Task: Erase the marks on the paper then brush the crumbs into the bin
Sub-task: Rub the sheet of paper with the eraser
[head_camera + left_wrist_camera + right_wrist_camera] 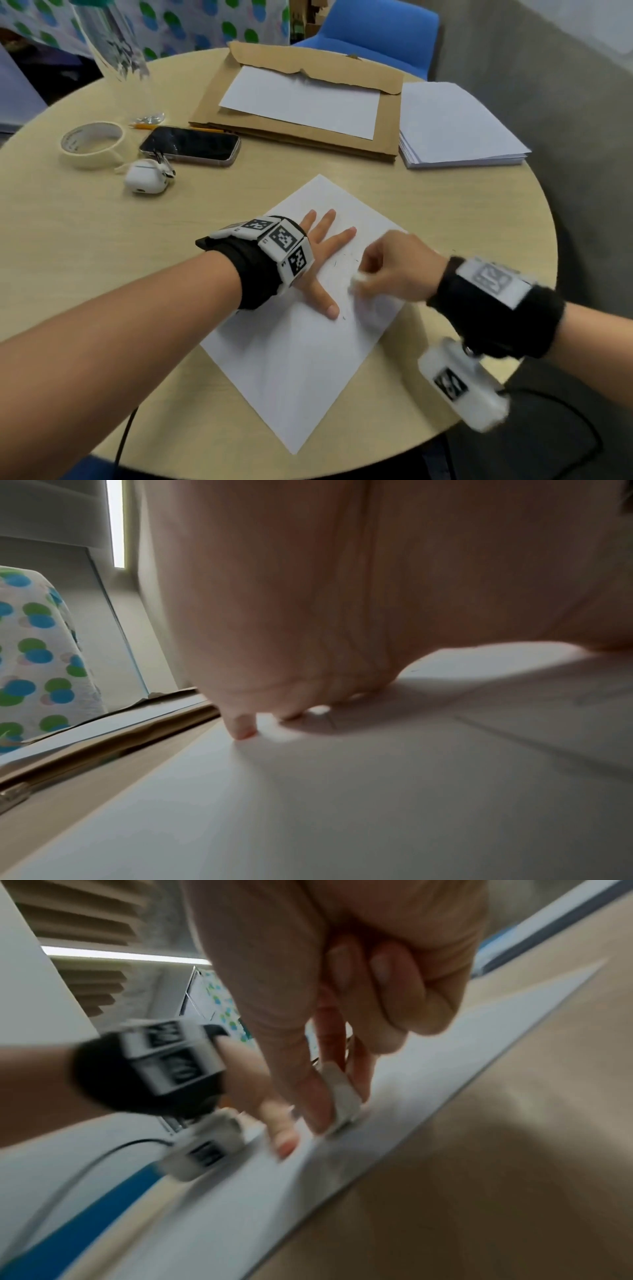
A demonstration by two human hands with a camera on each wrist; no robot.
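On the table [85,240], a sheet of paper [291,370] lies near. Far left sit a tape roll [92,145], phone [190,145] and earbud case [145,178]; far centre a cardboard folder [301,102]; to its right a paper stack [455,126].

Left hand [320,260] lies flat, fingers [342,236] spread; right hand [397,267] is curled, fingers pinching.

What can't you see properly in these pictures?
- Bin: in none of the three views, so its place cannot be told.
- Eraser: motion blur in the head and right wrist views; the right hand covers most of it.
- Marks on the paper: tiny in the head view; crumbs cannot be told from pencil.
- Left hand palm: hidden by the wrist band in the head view.
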